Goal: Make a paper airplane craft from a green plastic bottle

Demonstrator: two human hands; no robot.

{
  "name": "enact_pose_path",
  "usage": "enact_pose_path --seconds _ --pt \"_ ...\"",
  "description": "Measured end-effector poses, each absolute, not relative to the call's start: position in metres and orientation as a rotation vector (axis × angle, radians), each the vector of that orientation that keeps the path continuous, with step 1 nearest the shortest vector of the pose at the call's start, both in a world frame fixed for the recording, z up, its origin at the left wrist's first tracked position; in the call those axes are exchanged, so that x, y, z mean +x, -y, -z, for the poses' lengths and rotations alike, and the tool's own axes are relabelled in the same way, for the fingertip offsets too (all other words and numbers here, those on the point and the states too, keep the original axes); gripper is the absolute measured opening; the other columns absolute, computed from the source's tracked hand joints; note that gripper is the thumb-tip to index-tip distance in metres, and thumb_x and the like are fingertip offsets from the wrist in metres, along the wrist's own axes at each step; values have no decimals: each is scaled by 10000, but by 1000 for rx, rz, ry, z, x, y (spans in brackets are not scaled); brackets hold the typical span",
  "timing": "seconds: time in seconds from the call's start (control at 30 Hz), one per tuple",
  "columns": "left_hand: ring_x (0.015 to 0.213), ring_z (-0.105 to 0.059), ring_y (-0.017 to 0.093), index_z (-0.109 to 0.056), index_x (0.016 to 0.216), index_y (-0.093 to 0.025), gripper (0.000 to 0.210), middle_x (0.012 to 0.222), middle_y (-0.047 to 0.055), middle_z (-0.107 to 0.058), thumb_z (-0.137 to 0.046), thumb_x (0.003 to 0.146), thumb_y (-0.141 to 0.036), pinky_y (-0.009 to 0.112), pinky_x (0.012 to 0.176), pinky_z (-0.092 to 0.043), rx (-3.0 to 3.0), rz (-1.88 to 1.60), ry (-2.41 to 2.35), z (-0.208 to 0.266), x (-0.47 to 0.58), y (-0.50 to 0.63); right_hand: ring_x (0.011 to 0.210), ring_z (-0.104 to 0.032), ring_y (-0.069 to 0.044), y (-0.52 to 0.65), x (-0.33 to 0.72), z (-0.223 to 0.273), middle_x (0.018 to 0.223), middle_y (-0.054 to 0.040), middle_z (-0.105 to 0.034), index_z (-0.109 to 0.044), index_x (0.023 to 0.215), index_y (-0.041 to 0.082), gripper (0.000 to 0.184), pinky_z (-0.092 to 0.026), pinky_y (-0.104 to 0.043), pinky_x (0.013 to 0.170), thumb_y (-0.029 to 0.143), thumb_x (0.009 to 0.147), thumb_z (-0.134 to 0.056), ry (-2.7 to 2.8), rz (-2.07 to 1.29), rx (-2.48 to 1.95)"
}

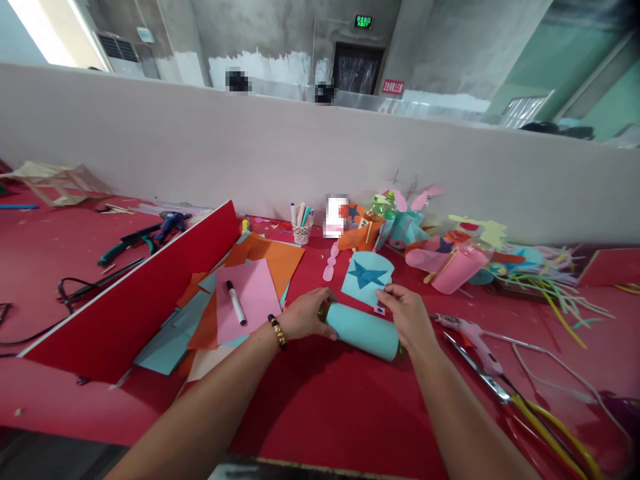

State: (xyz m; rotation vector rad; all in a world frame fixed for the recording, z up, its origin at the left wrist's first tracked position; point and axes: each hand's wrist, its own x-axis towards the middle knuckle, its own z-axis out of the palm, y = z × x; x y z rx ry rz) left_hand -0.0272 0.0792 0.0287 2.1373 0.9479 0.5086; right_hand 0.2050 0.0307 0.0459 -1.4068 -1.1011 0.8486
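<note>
A bottle wrapped in turquoise paper [365,330] lies on its side on the red table. My left hand [307,313] is closed around its left end, thumb on the near side. Just beyond the bottle is a light blue paper cutout with a darker blue star [369,275]. The thumb and forefinger of my right hand [406,310] pinch the lower right edge of that cutout, while the palm side hides part of the bottle's right end. A small pale paper piece with a dark spot [380,310] shows beneath the cutout.
Coloured paper sheets [270,257] and a marker [237,303] lie left, beside an upright red board [150,300]. A pen cup [302,232] and decorated bottles [460,267] stand behind. A pink glue gun [473,337] and scissors [487,373] lie right.
</note>
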Motion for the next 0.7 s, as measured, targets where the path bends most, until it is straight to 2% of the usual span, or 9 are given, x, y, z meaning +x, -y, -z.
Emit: enact_pose_path --seconds 0.17,0.33,0.53,0.7 --pt "823 -575 194 -506 1077 -215 700 953 16 -609 -859 520 -449 266 658 -430 2014 -525 -927 -25 -30 -78 663 -481 -148 -28 203 -41 659 9 -544 -605 666 182 273 -394 -269 645 421 660 -737 1167 -847 -1417" --pt "905 -560 183 -436 1178 -225 765 1094 43 -584 -852 561 -404 283 744 -449 1952 -570 -852 -25 -31 -78 649 -492 -151 -29 201 -42 648 11 -575 -645 681 185 254 -392 -278 650 418 642 -740 1167 -845 -1471" --pt "883 -557 174 -465 1174 -222 745 1076 39 -581 -854 561 -388 271 732 -444 1928 -581 -836 -27 -30 -77 721 -562 -184 -29 197 -50 725 -18 -657 -700 718 181 276 -413 -300 714 444 638 -729 1219 -827 -1555" --pt "826 -549 168 -521 1071 -199 636 979 16 -588 -846 567 -412 252 682 -415 1961 -554 -868 -31 -30 -76 655 -509 -161 -28 195 -53 640 7 -599 -653 618 189 268 -375 -280 651 450 666 -693 1308 -871 -1541"
